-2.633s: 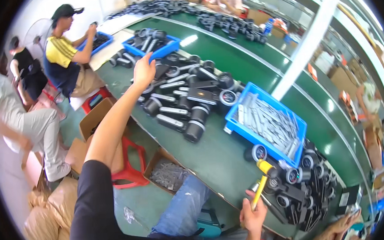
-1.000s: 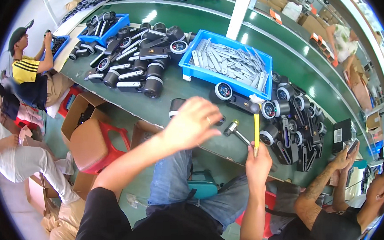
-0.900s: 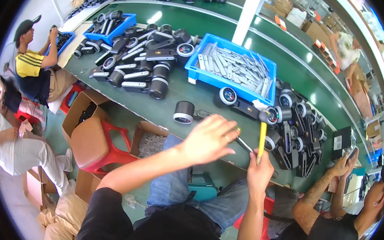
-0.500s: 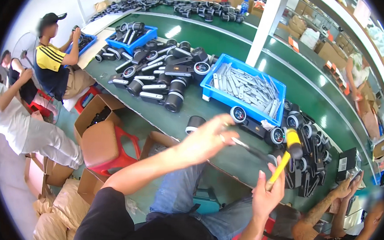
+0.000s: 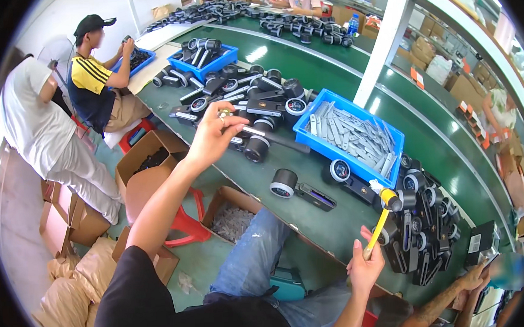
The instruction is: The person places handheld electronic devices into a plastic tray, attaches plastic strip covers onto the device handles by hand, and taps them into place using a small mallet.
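Out over the near edge of the heap, my left hand [image 5: 212,139] is closed on one end of a long, slim dark part [image 5: 281,141] with a pale strip, blurred by motion. My right hand [image 5: 365,268] grips the yellow handle of a mallet [image 5: 382,225], its yellow-and-black head raised above the bench. Between the hands, a black device [image 5: 316,197] with a round drum end lies on the green bench, a long slot in its upper face. Another device [image 5: 339,171] with a dial lies against the blue tray [image 5: 308,138] of grey strips.
Similar black devices are heaped at the left [image 5: 210,98] and right [image 5: 422,225] of the bench. A smaller blue tray [image 5: 222,59] stands farther back. Beside my legs are an open carton [image 5: 217,211] and a red stool [image 5: 188,228]. Other people sit and stand around the bench.
My left hand has swung left and away from the mallet, carrying the dark part toward the left heap. My right hand still holds the mallet in nearly the same place. The view has shifted slightly.
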`<state>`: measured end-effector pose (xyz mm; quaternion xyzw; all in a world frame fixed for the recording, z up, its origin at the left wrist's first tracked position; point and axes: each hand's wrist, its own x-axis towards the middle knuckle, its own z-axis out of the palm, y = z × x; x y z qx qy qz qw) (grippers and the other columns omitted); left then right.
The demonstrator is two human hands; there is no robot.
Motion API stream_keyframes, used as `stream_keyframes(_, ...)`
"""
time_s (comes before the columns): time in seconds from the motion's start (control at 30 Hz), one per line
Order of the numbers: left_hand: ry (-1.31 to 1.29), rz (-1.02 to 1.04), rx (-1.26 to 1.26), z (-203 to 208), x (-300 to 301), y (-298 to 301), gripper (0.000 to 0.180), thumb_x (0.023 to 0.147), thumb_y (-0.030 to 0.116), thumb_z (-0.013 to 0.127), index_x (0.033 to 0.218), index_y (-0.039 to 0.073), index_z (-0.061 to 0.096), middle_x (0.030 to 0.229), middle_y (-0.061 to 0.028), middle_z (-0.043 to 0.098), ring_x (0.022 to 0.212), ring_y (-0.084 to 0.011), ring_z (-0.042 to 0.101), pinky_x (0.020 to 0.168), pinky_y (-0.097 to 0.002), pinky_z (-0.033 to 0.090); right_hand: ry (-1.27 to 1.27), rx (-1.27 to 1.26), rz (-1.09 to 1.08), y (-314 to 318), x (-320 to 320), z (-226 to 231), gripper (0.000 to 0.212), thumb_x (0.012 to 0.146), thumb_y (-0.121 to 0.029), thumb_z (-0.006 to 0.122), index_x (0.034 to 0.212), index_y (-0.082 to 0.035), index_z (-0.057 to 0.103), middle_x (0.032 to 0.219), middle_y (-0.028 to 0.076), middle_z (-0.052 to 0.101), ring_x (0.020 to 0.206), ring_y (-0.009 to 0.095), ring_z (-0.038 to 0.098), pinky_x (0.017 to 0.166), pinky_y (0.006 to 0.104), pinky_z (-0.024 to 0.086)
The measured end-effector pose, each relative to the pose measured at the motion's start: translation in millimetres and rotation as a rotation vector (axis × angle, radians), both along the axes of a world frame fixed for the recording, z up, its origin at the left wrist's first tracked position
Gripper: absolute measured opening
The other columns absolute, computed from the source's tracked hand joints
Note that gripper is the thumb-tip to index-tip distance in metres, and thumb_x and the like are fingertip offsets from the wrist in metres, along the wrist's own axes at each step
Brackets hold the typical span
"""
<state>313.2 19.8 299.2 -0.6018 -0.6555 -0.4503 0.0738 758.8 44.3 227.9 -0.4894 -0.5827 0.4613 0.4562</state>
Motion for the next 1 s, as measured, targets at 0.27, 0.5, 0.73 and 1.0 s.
stream_keyframes(0.27,-0.786,-0.085,0.237,-13.7,-53.1,58.9,0.034,0.103,0.009,0.057,0.135,0.001,0.065,0.125,-0.0062,0.053,0.087,-0.0120,0.063,0.082,-0.0285,0.053,-0.045,-0.189,0.049,1.4,-0.1,1.1,0.021,0.098,-0.010,0.069,0.119,-0.006,0.072,0.062,-0.002,0.058,0.046,0.006,0.053,0.041,0.0249,0.041)
stream_keyframes(0.5,-0.778,-0.480,0.276,83.1,32.8,94.0,0.054,0.098,-0.002,0.065,0.150,0.003,0.053,0.142,-0.0050,0.037,0.119,-0.0157,0.056,0.105,-0.0340,0.051,-0.011,-0.134,0.036,-5.2,1.8,-11.8,0.020,0.098,-0.009,0.069,0.116,-0.001,0.071,0.092,0.005,0.078,0.049,0.007,0.057,0.044,0.0255,0.045)
stream_keyframes(0.73,-0.477,-0.580,0.521,246.4,107.4,127.0,0.041,0.101,0.007,0.068,0.141,0.002,0.060,0.139,-0.0065,0.043,0.116,-0.0137,0.062,0.097,-0.0273,0.051,-0.047,-0.137,0.059,-6.9,4.2,-4.5,0.022,0.096,-0.011,0.070,0.115,0.001,0.072,0.093,0.006,0.079,0.053,0.008,0.062,0.050,0.0252,0.051)
stream_keyframes(1.0,-0.250,-0.120,0.714,354.7,95.3,230.5,0.030,0.093,0.016,0.077,0.118,-0.001,0.072,0.102,-0.0069,0.067,0.084,-0.0130,0.064,0.077,-0.0290,0.054,-0.170,0.051,0.016,5.4,3.5,-25.2,0.037,0.095,-0.035,0.075,0.125,-0.013,0.073,0.067,0.009,0.065,0.056,0.016,0.060,0.056,0.0348,0.050)
